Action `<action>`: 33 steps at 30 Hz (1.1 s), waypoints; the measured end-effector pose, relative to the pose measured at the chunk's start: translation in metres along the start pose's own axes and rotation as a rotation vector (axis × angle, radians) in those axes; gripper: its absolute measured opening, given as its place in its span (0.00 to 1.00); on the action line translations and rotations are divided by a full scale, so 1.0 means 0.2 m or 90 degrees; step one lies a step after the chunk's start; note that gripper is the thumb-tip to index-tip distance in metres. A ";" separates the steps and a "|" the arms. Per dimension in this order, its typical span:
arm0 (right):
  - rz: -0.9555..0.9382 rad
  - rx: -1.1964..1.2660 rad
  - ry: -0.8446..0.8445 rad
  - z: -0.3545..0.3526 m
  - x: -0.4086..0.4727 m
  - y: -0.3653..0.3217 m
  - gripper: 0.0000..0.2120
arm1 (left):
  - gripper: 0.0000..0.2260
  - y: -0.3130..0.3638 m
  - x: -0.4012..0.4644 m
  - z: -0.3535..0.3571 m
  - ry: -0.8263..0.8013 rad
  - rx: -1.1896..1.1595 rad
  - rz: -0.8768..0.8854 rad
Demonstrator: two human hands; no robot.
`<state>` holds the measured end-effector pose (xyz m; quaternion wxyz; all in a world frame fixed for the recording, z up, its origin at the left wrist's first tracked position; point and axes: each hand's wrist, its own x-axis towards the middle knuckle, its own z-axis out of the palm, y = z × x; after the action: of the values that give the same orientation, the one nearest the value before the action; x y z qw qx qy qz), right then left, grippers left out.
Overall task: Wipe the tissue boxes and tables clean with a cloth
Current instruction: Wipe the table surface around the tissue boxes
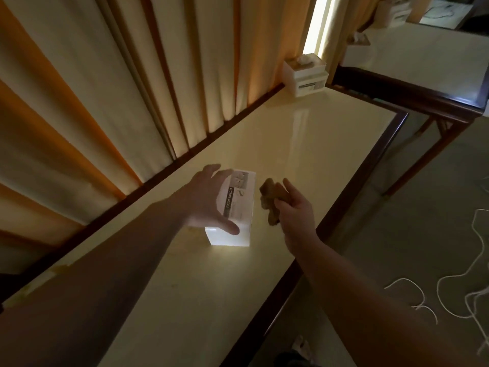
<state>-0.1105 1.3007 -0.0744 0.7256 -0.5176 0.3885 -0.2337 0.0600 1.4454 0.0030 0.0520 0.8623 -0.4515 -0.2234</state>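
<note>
A white tissue box (239, 207) labelled "TISSUE HOLDER" lies on its side on the cream table (304, 144) with a dark wooden rim. My left hand (209, 202) spans it, fingers over the far side and thumb on the near end. Just right of the box, my right hand (295, 207) grips a crumpled brown cloth (271, 198), held close to the box's right face. A second white tissue box (305, 74) stands at the table's far corner with a tissue poking out.
Cream and orange curtains (119, 75) hang along the table's left edge. Another table (423, 56) stands beyond, with more tissue boxes (394, 11) on it. White cords (471, 282) lie tangled on the carpet to the right.
</note>
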 end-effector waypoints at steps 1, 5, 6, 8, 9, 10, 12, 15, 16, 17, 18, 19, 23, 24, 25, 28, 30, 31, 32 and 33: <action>-0.010 -0.004 -0.001 0.03 0.02 0.00 0.31 | 0.67 0.01 0.02 -0.04 -0.027 0.019 0.015; -0.029 -0.009 -0.047 0.17 0.07 -0.02 0.28 | 0.67 0.06 0.09 -0.09 -0.075 0.071 0.035; -0.027 -0.016 -0.068 0.19 0.07 -0.01 0.25 | 0.65 0.07 0.11 -0.08 -0.071 0.052 0.033; -0.012 -0.044 -0.122 0.22 0.05 0.05 0.18 | 0.62 0.05 0.12 -0.07 -0.056 0.027 0.033; 0.006 -0.051 -0.139 0.22 0.03 0.08 0.20 | 0.63 0.04 0.12 -0.06 -0.050 0.024 0.035; 0.030 -0.046 -0.148 0.22 0.00 0.13 0.24 | 0.64 0.03 0.13 -0.05 -0.046 0.022 0.035; 0.060 -0.020 -0.167 0.21 -0.08 0.21 0.25 | 0.67 0.02 0.14 -0.04 -0.046 0.017 0.031; 0.067 0.061 -0.173 0.18 -0.16 0.23 0.23 | 0.68 0.01 0.16 -0.04 -0.055 0.009 0.033; 0.052 0.101 -0.176 0.17 -0.15 0.23 0.23 | 0.68 0.01 0.16 -0.04 -0.057 0.005 0.034; 0.043 0.120 -0.175 0.16 -0.12 0.21 0.24 | 0.68 0.01 0.16 -0.04 -0.058 0.002 0.034; 0.046 0.112 -0.167 0.16 -0.07 0.19 0.24 | 0.68 0.01 0.16 -0.04 -0.059 -0.001 0.034; 0.049 0.103 -0.172 0.17 -0.02 0.17 0.27 | 0.67 0.02 0.16 -0.04 -0.058 -0.001 0.035; 0.055 0.060 -0.180 0.21 0.06 0.27 0.30 | 0.66 0.04 0.15 -0.05 -0.051 0.005 0.032; 0.047 0.036 -0.167 0.20 0.01 0.32 0.29 | 0.66 0.04 0.15 -0.05 -0.049 0.007 0.031; 0.042 0.040 -0.153 0.18 -0.06 0.36 0.27 | 0.66 0.04 0.15 -0.05 -0.048 0.011 0.033; 0.018 0.060 -0.129 0.17 -0.26 0.36 0.25 | 0.66 0.04 0.14 -0.06 -0.046 0.016 0.038; -0.008 0.095 -0.130 0.18 -0.25 0.27 0.26 | 0.65 0.04 0.14 -0.06 -0.044 0.016 0.041; -0.017 0.112 -0.152 0.18 -0.20 0.21 0.28 | 0.66 0.04 0.14 -0.06 -0.044 0.016 0.041; -0.033 0.117 -0.167 0.18 -0.13 0.17 0.30 | 0.66 0.04 0.14 -0.06 -0.043 0.016 0.041; -0.044 0.104 -0.184 0.18 -0.06 0.13 0.31 | 0.67 0.04 0.14 -0.06 -0.040 0.015 0.040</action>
<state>-0.0894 1.3400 -0.0892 0.8052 -0.4982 0.2414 -0.2127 0.0732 1.4174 0.0056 0.0344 0.8406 -0.4827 -0.2435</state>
